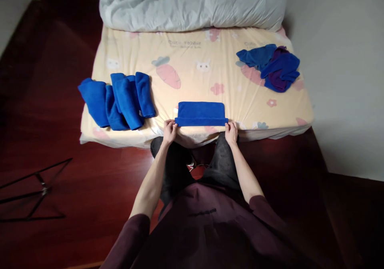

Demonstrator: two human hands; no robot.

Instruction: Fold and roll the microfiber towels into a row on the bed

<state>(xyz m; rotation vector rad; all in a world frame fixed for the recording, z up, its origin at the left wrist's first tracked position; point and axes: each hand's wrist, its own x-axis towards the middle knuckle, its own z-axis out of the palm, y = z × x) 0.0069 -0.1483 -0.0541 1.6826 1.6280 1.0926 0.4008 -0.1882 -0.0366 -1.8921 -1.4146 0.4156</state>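
Observation:
A blue towel (201,109) lies flat on the near edge of the bed, its front edge turned over into a narrow band. My left hand (170,131) pinches the left end of that band, and my right hand (231,133) pinches the right end. Both sets of fingers are closed on the cloth. Left of my hands, several rolled or folded blue towels (126,101) overlap in a row. Toward the far right sits a loose heap of crumpled blue and purple cloths (280,69).
The bed (192,77) wears a pale yellow sheet with carrots and rabbits. Across its far side lies a bunched grey quilt (192,9). A white wall (342,69) borders the right. Black tripod legs (42,191) stand on the dark red floor (99,189) at left.

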